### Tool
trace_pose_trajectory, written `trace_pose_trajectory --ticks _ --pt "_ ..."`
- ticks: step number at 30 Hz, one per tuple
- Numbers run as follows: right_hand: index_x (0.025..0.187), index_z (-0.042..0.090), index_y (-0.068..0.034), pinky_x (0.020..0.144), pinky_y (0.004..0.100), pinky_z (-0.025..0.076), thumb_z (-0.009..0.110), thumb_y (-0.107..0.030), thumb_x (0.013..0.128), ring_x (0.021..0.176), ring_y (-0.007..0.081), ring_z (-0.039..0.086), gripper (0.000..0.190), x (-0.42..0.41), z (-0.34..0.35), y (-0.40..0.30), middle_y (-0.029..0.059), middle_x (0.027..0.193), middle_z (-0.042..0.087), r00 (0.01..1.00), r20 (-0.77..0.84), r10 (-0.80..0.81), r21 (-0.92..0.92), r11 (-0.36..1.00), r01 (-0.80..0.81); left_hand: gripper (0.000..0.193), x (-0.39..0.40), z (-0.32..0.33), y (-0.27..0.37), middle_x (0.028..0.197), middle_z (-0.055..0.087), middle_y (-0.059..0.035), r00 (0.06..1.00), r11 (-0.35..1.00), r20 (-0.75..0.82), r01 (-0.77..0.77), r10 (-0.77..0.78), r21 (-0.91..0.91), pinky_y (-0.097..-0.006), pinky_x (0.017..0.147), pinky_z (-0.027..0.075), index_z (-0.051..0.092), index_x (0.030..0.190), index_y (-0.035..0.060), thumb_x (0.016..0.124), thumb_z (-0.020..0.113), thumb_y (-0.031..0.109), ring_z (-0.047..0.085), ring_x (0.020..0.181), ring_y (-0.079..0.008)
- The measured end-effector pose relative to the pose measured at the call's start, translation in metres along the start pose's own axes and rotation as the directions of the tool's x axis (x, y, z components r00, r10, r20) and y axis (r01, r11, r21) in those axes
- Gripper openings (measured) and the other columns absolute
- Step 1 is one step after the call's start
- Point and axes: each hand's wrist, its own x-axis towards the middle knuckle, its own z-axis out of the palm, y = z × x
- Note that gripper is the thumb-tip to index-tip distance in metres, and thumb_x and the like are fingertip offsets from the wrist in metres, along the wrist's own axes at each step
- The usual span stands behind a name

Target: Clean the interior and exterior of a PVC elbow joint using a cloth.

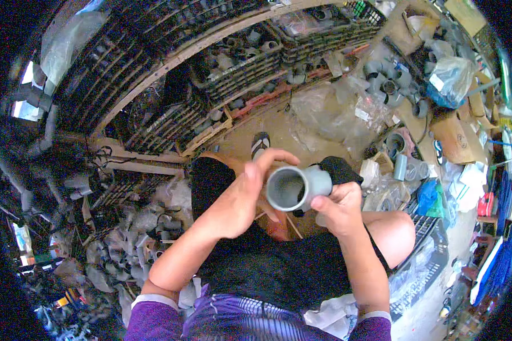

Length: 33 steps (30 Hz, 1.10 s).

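A grey plastic pipe fitting [322, 181], with a wide round socket facing up towards me, is held in front of my lap. My right hand [343, 206] grips it from the right side, the thumb on the rim of its lower part. To the left of the socket is my left hand [249, 196], its fingers spread and curved over the upper left edge; whether it touches the fitting is unclear. Behind the fitting, its far end and part of my right hand's fingers are hidden.
Black slatted crates [247, 81] with pipe fittings line the far side, edged by a wooden beam [187, 51]. Clear plastic sheeting [333, 115] lies on the floor ahead. More grey fittings [388, 87], a cardboard box [452, 140] and a black crate [426, 273] are at the right; loose fittings [123, 255] are heaped at the left.
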Motion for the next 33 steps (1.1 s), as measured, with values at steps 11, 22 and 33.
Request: trace_pose_trajectory --ticks 11,22,33 --pt "0.071 0.067 0.003 0.046 0.0235 0.043 0.077 -0.018 0.074 0.057 0.0061 0.056 0.024 -0.007 -0.007 0.002 0.0037 0.068 0.065 0.986 0.147 -0.073 0.102 0.993 0.059 0.052 -0.001 -0.009 0.034 0.096 0.056 -0.0114 0.473 -0.075 0.593 -0.738 0.651 0.67 -0.0279 0.055 0.05 0.062 0.104 0.0141 0.069 0.065 0.053 0.059 0.072 -0.0196" --pt "0.078 0.067 0.001 0.052 0.0241 0.041 0.07 -0.025 0.082 0.057 0.0041 0.05 0.026 -0.011 0.009 -0.014 -0.0018 0.062 0.06 0.975 0.22 0.001 0.014 1.0 -0.004 0.021 0.016 -0.007 -0.013 0.066 0.053 -0.0065 0.437 0.148 0.309 -0.745 0.845 0.65 -0.0295 0.041 0.04 0.058 0.075 0.0046 0.064 0.063 0.022 0.051 0.047 -0.0198" --pt "0.103 0.062 0.003 0.083 0.0272 0.045 0.074 -0.007 0.076 0.083 0.0134 0.059 0.032 -0.025 0.017 -0.013 0.0072 0.093 0.064 0.951 0.268 -0.155 -0.116 0.975 0.192 0.031 0.005 0.014 -0.04 0.069 0.059 -0.0101 0.694 0.779 -0.356 -0.532 0.625 0.33 -0.0292 0.055 0.042 0.058 0.078 -0.0016 0.083 0.05 0.028 0.055 0.059 -0.0194"
